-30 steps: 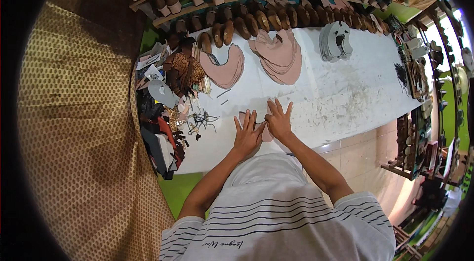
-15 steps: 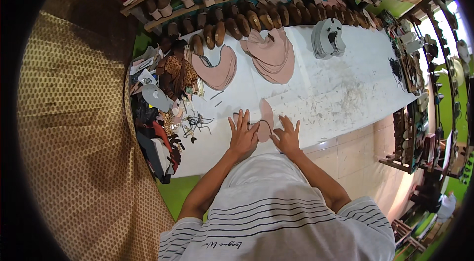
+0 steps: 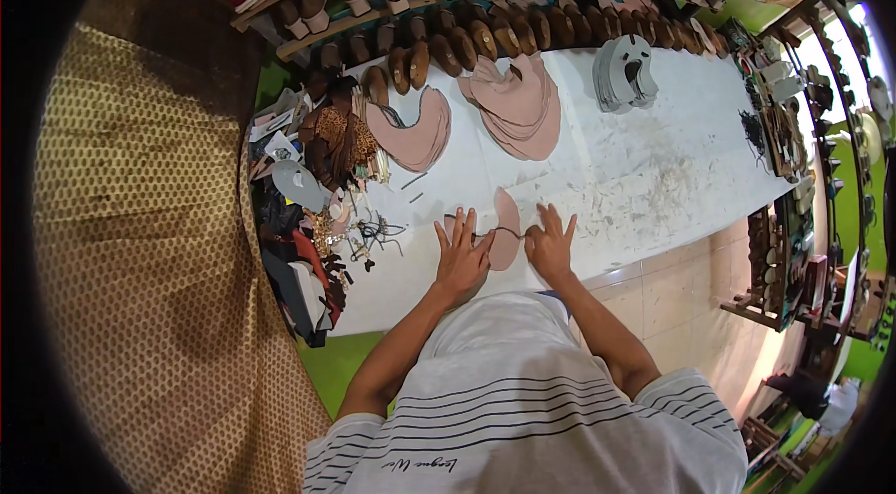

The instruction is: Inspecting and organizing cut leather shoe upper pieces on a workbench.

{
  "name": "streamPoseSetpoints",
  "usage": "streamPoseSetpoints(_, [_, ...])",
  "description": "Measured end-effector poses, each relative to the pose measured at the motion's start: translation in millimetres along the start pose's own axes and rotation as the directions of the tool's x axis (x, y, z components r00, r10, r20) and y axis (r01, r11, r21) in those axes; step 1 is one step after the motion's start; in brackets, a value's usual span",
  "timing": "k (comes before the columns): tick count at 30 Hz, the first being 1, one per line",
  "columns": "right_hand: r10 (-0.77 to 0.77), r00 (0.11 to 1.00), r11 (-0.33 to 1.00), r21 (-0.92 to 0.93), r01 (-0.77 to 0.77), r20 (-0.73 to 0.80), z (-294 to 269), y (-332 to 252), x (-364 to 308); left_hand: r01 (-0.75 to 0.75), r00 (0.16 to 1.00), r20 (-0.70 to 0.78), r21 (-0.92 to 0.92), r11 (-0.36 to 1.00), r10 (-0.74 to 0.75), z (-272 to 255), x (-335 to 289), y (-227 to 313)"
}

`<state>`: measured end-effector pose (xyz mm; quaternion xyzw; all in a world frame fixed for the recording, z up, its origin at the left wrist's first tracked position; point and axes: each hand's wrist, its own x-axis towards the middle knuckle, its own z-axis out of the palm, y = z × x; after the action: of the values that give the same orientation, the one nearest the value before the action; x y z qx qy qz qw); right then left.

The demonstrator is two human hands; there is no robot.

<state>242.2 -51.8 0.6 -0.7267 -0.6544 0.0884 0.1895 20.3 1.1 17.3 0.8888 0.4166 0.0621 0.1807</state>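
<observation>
A curved pink shoe-upper piece (image 3: 505, 253) lies flat near the front edge of the table. My left hand (image 3: 460, 262) rests on its left part with fingers spread, pressing it down. A thin dark strip (image 3: 510, 231) runs across the piece between my two hands. Just right of the piece, my right hand (image 3: 550, 253) pinches the strip's end between thumb and forefinger, the other fingers lifted. My left fingers and palm hide part of the pink piece.
Pink cut pieces lie in a smaller pile (image 3: 420, 139) and a larger stack (image 3: 527, 120) farther back. A grey stack (image 3: 625, 74) stands behind right. Scraps and dark cords (image 3: 376, 231) crowd the left. Brown shoe lasts (image 3: 443, 55) line the back; a shoe rack (image 3: 770, 261) stands right.
My right hand has moved slightly up and closed on the dark strip, which now stretches out rightward past the pink piece. My left hand stays in place.
</observation>
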Motion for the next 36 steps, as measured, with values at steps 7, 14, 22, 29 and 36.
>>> streamPoseSetpoints(7, [-0.117, 0.992, 0.993, -0.01, 0.117, -0.046, -7.6, 17.8, 66.7, 0.002, 1.0, -0.008, -0.016, 1.0, -0.002, -6.2, -0.5, 4.4])
streamPoseSetpoints(14, [-0.059, 0.996, 0.998, -0.031, 0.057, -0.068, 2.5, 25.1, 76.0, 0.001, 1.0, -0.027, -0.013, 1.0, -0.001, -1.6, 0.4, 2.9])
streamPoseSetpoints(22, [-0.138, 0.99, 0.99, 0.008, 0.138, 0.021, -1.1, 18.5, 75.4, 0.003, 0.999, -0.044, -0.016, 1.0, -0.004, 0.4, 1.1, 1.9])
streamPoseSetpoints(29, [-0.173, 0.985, 0.985, -0.021, 0.173, 0.01, 0.5, 21.8, 85.8, -0.025, 0.997, -0.066, 0.005, 1.0, 0.025, -0.3, 2.4, 0.9])
streamPoseSetpoints(36, [-0.146, 0.988, 0.989, -0.011, 0.147, 0.054, 0.4, 10.0, 96.5, -0.039, 0.996, -0.078, -0.016, 0.999, 0.038, 1.2, 1.7, 0.5])
